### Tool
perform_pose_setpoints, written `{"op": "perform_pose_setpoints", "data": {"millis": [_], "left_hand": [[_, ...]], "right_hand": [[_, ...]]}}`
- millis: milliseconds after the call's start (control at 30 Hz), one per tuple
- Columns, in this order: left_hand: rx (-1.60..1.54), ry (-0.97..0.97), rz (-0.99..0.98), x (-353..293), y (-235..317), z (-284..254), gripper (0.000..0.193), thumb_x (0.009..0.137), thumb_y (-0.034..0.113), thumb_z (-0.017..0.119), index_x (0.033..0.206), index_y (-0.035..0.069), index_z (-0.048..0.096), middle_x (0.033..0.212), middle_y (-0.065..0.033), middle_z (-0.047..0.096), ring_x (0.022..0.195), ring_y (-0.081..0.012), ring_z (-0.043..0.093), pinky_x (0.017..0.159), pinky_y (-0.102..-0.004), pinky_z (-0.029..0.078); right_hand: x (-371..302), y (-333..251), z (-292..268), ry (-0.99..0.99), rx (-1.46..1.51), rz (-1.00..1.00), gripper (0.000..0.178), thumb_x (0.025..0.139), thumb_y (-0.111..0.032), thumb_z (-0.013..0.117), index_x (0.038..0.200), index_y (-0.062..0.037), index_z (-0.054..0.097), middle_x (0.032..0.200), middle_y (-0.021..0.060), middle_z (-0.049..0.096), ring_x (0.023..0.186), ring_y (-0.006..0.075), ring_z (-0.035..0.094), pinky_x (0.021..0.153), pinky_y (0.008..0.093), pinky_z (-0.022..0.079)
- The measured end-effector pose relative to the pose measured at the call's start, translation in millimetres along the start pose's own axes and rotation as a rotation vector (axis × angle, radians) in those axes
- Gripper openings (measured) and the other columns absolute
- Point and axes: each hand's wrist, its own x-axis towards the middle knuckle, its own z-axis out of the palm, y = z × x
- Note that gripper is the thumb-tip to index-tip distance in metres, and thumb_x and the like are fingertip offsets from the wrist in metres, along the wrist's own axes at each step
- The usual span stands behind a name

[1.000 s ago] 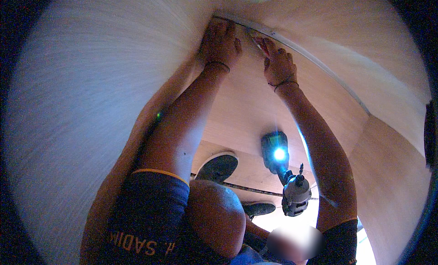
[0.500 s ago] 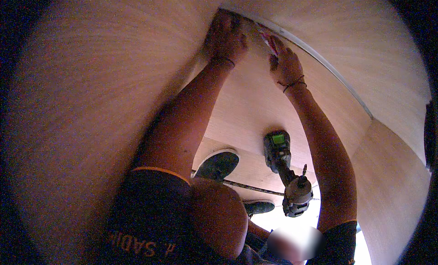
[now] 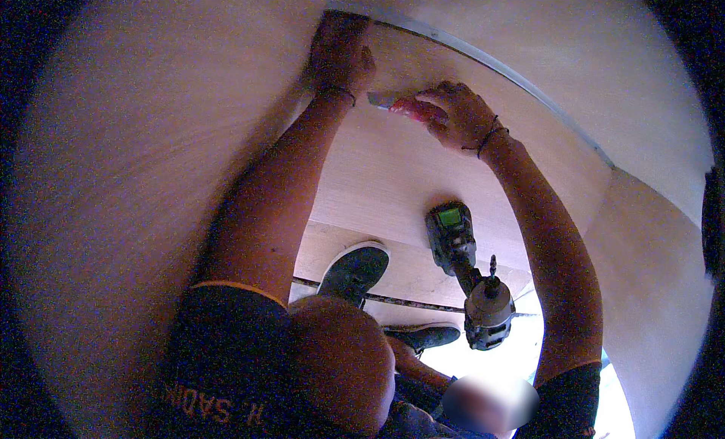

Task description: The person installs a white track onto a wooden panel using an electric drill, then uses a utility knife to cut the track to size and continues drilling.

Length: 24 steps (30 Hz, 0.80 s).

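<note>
My right hand (image 3: 462,115) is closed around a red tool (image 3: 414,109) with pale markings and a flat grey tip; its exact kind is unclear. The tip points left, toward my left wrist, over the light wood panel (image 3: 400,159). My left hand (image 3: 341,57) is at the far corner, where the side wall meets the panel beneath the metal strip. Its thumb side shows, but shadow hides the other fingers, so I cannot make out whether they hold anything.
A cordless drill (image 3: 483,307) with a bit fitted lies between my arms, its green-marked battery toward the panel. A pale metal strip (image 3: 491,61) curves along the far edge. Wood walls close in on both sides. Dark shoes (image 3: 355,273) and a dark gap line sit nearer me.
My right hand has drawn back from the metal strip, and the red tool has swung to point left. My left hand appears slightly farther left. The drill's apparent shift matches the moving view.
</note>
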Motion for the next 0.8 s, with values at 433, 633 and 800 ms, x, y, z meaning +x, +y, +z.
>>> {"op": "perform_pose_setpoints", "data": {"millis": [433, 633, 800], "left_hand": [[0.065, 0.046, 0.012, -3, 3, -7, 0.049, 0.067, 0.024, 0.06, 0.113, 0.011, 0.052, 0.118, -0.0145, 0.05, 0.118, -0.0348, 0.039, 0.102, -0.0521, 0.027], [0.157, -0.024, 0.009, -3, 14, -17, 0.051, 0.067, 0.028, 0.059, 0.113, 0.008, 0.051, 0.12, -0.0133, 0.049, 0.121, -0.0359, 0.035, 0.101, -0.0545, 0.025], [0.078, -0.184, -0.048, -4, -1, -2, 0.049, 0.068, 0.026, 0.059, 0.114, 0.011, 0.051, 0.122, -0.0131, 0.048, 0.122, -0.0365, 0.034, 0.1, -0.0553, 0.025]], "right_hand": [[45, 12, -12, 0.515, 1.984, 0.501, 0.039, 0.083, -0.004, 0.05, 0.121, -0.01, 0.044, 0.097, 0.0093, 0.056, 0.085, 0.0211, 0.055, 0.07, 0.0362, 0.044], [40, 14, 7, 0.565, 2.095, 0.475, 0.041, 0.082, -0.002, 0.048, 0.122, -0.0112, 0.042, 0.099, 0.0119, 0.055, 0.082, 0.0212, 0.055, 0.065, 0.0368, 0.044], [37, 18, 0, 0.511, 2.082, 0.487, 0.046, 0.08, -0.002, 0.05, 0.124, -0.0127, 0.039, 0.098, 0.0125, 0.056, 0.08, 0.0211, 0.054, 0.064, 0.0372, 0.045]]}}
